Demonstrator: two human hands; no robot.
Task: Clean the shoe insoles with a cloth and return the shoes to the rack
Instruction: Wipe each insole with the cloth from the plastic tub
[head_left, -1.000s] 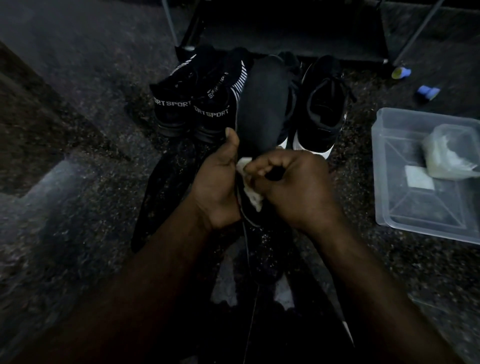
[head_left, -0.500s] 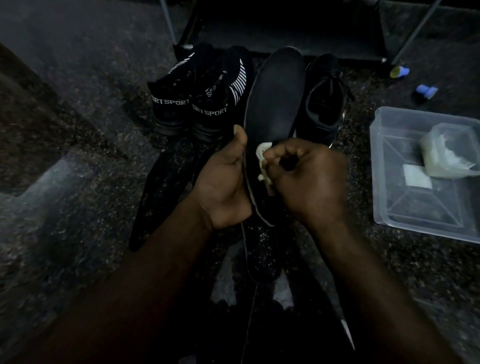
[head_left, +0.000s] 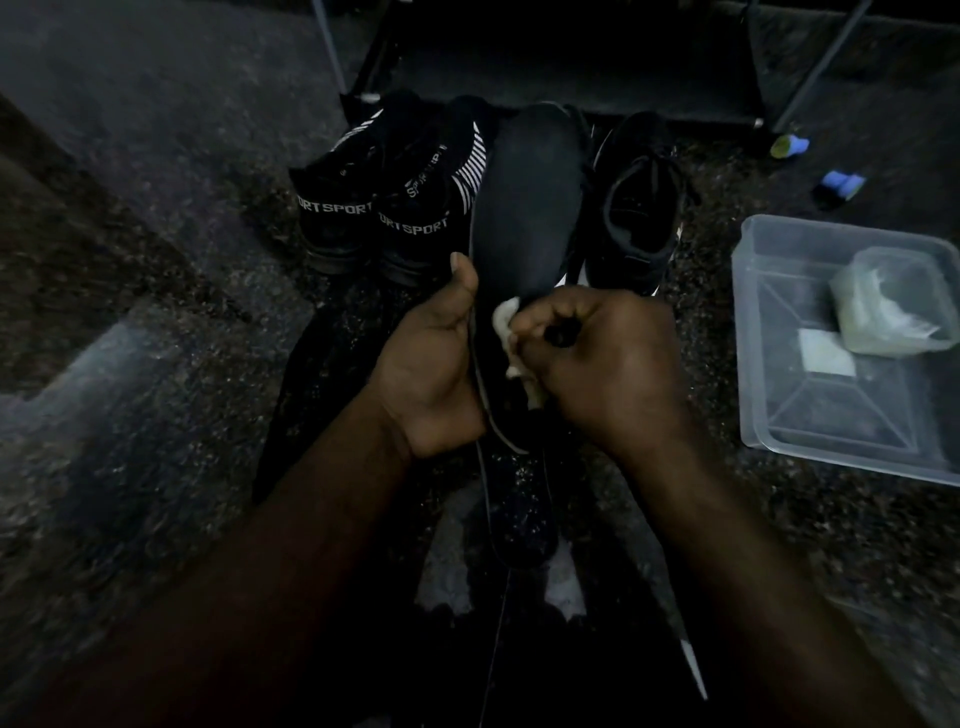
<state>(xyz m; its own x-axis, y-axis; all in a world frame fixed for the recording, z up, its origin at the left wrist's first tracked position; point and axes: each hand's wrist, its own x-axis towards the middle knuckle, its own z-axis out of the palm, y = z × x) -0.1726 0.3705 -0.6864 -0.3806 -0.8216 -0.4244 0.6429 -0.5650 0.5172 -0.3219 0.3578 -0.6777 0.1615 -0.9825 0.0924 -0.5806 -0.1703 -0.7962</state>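
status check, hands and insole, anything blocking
Left hand grips insole at its edge. Right hand pinches white cloth against insole. Sport pair and black shoe on floor before rack. Nothing blocking the wipe.

two black sport shoes (head_left: 363, 208); one black white-soled sneaker (head_left: 641, 218) in plain view; one raised insole (head_left: 530, 208); one white cloth (head_left: 506, 318); one clear plastic tub (head_left: 750, 364); one smaller container (head_left: 891, 304) and one white square (head_left: 826, 353) inside it; two small blue objects (head_left: 841, 184); one rack (head_left: 571, 78); two hands, the left hand (head_left: 431, 374) and the right hand (head_left: 608, 364).
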